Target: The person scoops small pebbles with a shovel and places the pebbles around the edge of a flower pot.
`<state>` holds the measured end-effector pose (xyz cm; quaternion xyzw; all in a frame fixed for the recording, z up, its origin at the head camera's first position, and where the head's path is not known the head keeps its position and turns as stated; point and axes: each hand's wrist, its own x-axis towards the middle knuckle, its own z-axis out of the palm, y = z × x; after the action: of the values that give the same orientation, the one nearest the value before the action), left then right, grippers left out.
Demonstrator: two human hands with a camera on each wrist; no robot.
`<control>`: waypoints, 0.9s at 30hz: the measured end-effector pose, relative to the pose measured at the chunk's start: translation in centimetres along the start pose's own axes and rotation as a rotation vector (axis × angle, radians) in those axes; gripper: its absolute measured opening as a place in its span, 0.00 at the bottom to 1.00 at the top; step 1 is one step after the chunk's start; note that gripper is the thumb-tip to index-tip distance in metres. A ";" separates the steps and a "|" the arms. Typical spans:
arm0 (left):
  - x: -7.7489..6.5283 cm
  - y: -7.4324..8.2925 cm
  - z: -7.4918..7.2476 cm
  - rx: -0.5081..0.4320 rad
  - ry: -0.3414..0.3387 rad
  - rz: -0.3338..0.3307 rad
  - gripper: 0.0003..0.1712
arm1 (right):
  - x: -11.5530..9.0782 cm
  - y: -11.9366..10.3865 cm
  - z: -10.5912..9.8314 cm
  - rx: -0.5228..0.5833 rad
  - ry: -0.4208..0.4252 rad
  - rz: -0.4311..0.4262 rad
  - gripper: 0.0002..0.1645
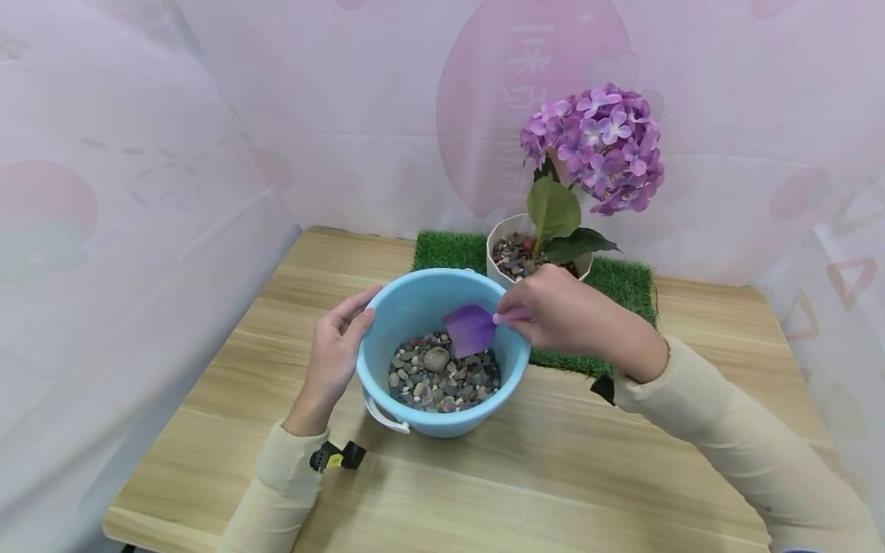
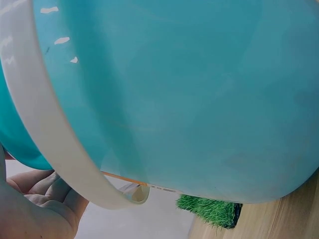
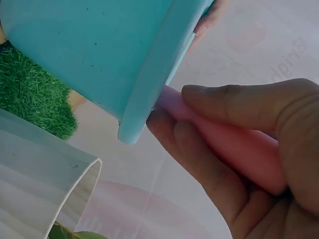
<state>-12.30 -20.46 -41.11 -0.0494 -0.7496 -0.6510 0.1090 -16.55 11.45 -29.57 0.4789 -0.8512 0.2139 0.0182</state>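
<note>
A light blue bucket (image 1: 430, 425) stands mid-table, with a layer of pebbles (image 1: 415, 372) and one larger round stone (image 1: 437, 359) in its bottom. My left hand (image 1: 335, 346) holds the bucket's left rim, thumb at the edge and fingers along the outside. Within the bucket, above the pebbles, is the purple blade of a toy shovel (image 1: 472, 330). My right hand (image 1: 563, 311) grips that shovel by its pink handle (image 3: 239, 149), just over the right rim. The bucket's white carry handle (image 2: 50, 119) hangs down on the left side.
Behind the bucket, a white pot (image 1: 495, 265) with pebbles and a purple hydrangea (image 1: 601, 150) stands on a green turf mat (image 1: 449, 250). The wooden table (image 1: 228, 407) has printed cloth walls (image 1: 359, 153) behind it and at both sides.
</note>
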 end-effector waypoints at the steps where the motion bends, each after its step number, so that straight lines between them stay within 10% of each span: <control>1: 0.0 0.0 0.0 0.000 -0.001 -0.001 0.24 | 0.2 -0.1 0.1 -0.027 -0.008 -0.010 0.07; 15: -0.1 -0.1 0.1 -0.001 0.001 0.001 0.24 | 2.6 -2.1 1.7 -0.400 -0.264 0.050 0.16; 27: 0.0 -0.4 0.0 -0.008 -0.001 0.025 0.24 | 4.0 -0.3 3.7 -0.281 -0.347 -0.015 0.15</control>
<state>-12.39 -20.49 -41.45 -0.0598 -0.7464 -0.6525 0.1166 -17.82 6.69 -31.85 0.5077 -0.8594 0.0075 -0.0602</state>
